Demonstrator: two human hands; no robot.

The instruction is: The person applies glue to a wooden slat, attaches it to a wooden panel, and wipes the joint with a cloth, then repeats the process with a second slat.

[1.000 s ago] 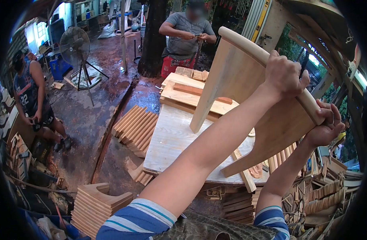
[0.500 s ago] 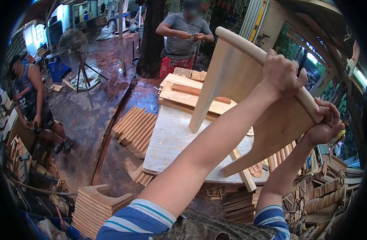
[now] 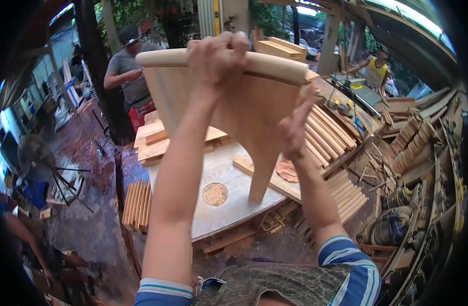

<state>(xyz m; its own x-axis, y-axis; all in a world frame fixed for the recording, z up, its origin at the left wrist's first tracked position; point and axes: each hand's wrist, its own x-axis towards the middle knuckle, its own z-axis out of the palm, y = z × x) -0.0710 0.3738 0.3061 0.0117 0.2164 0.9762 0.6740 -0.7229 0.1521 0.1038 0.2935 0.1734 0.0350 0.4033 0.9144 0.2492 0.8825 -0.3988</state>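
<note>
A pale wooden panel (image 3: 257, 112) with a curved cut-out and legs stands tilted above the work table (image 3: 193, 224). Along its top edge runs a rounded rail (image 3: 277, 67). My left hand (image 3: 218, 61) is wrapped over that rail near its middle. My right hand (image 3: 298, 125), slightly blurred, lies with stretched fingers right at the panel's right edge, under the rail's end. Below the panel, a wooden strip (image 3: 242, 163) rests on the table beside a round inset patch (image 3: 215, 194) and an orange-brown round patch (image 3: 287, 171).
Boards (image 3: 152, 145) lie stacked at the table's far left, rounded slats (image 3: 328, 132) at its right. More slats (image 3: 137, 204) stand left of the table. A person in grey (image 3: 134, 76) works behind it; another in yellow (image 3: 377, 71) is at the back right. Scrap wood (image 3: 412, 135) fills the right side.
The panel has swung left and turned more face-on, its rail now nearly level. My right hand has loosened from the rail's end onto the panel's side edge. The view has turned right.
</note>
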